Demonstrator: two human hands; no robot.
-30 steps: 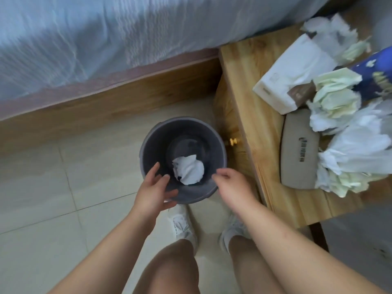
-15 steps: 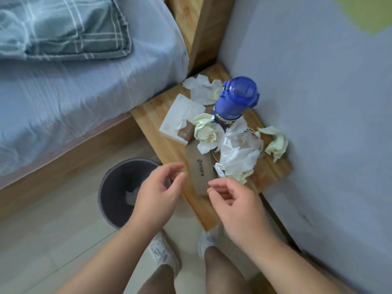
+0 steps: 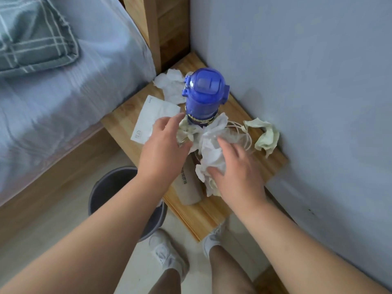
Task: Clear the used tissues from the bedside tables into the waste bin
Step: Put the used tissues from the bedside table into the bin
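Observation:
Crumpled white and pale green tissues lie heaped in the middle of the wooden bedside table, at the foot of a blue bottle. My left hand rests on the left side of the heap, fingers spread. On the heap's right side lies my right hand, its fingers apart and touching the tissues. One more green tissue sits by the wall, and a white one lies behind the bottle. The grey waste bin stands on the floor left of the table, partly hidden by my left arm.
A white tissue pack lies on the table's left side and a beige case near its front edge. The bed with a checked pillow is on the left, a blue wall on the right.
Both hands have left the bin and moved up and forward onto the tissue heap on the table. The view has swung up from the bin to the table.

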